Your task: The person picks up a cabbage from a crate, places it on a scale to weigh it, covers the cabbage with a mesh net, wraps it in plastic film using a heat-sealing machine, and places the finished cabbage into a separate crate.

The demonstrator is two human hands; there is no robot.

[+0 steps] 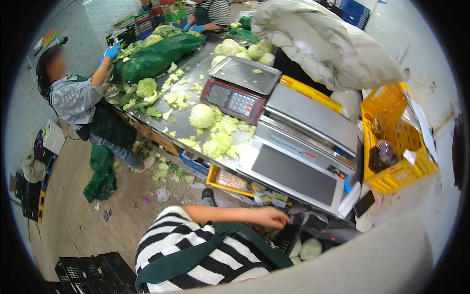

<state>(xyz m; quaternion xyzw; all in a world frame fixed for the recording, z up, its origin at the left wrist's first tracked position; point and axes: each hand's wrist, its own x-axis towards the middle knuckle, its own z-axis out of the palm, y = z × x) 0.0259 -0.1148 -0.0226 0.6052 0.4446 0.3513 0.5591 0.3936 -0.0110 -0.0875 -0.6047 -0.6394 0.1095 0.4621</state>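
Observation:
My left hand [273,217] hangs in front of my body, just past the edge of a black plastic crate [288,239]; its fingers are bent and whether it touches the crate I cannot tell. My right hand is out of view. Inside the black crate lie pale cabbage heads [310,249]. Before me stands a film wrapping machine [295,172] with a dark flat plate. Beyond it is a red digital scale [235,99] with a steel pan [245,73]. A trimmed cabbage [202,116] and loose leaves [218,144] lie on the metal table [147,119].
A co-worker [79,99] in blue gloves stands at the left by a green mesh sack [158,57]; another person [213,18] is at the far end. A yellow crate [400,176] stands right, below a large white sack [330,44]. Leaves litter the floor [139,217].

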